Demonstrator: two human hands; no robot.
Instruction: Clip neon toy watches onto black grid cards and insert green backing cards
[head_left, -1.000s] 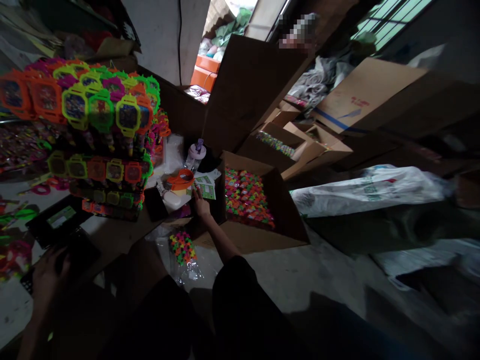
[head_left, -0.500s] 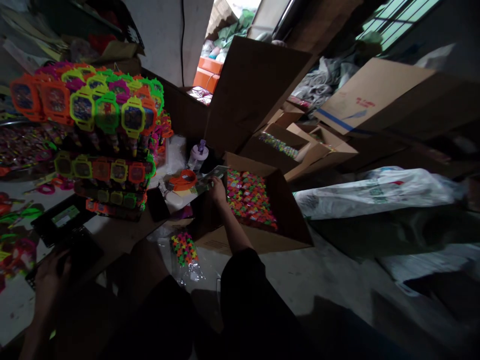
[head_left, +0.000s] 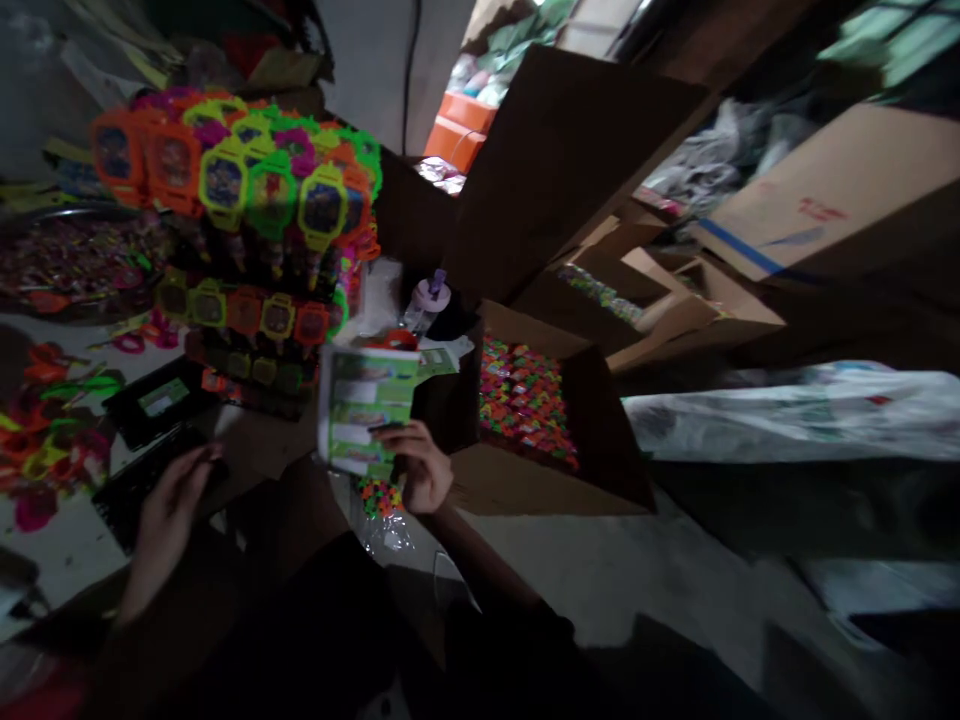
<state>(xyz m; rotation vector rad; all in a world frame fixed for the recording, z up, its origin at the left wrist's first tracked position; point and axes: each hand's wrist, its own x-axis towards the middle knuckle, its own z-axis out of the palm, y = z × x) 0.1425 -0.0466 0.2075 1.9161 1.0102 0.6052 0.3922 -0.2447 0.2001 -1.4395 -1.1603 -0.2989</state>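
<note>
Right hand (head_left: 424, 468), just left of frame centre, is closed in a pinch on the lower right edge of a green-and-white printed sheet (head_left: 362, 410), which stands nearly upright facing the camera, its thumb laid across the front of the sheet. Left hand (head_left: 166, 510), at lower left, lies with fingers loosely extended, its fingertips resting on a dark flat device (head_left: 139, 480) on the table (head_left: 52, 545); it grips nothing that can be seen. Directly behind the sheet, toward the upper left of the frame, rises a display stand of toy watches (head_left: 247, 190) in orange, yellow, green and pink, arranged in 2 visible tiers. A second dark device with a pale label (head_left: 161, 400) lies just beyond the first. Below the right hand, a clear bag of small multicoloured pieces (head_left: 379, 500) is partly hidden by the sheet and hand. To the right of the sheet, at frame centre, an open cardboard box (head_left: 540, 480) holds a dense layer of similar bright pieces. A white-capped bottle (head_left: 429, 300) stands behind the sheet, near the box's far corner. A white printed sack (head_left: 787, 410) lies at right, well apart from both hands.
</note>
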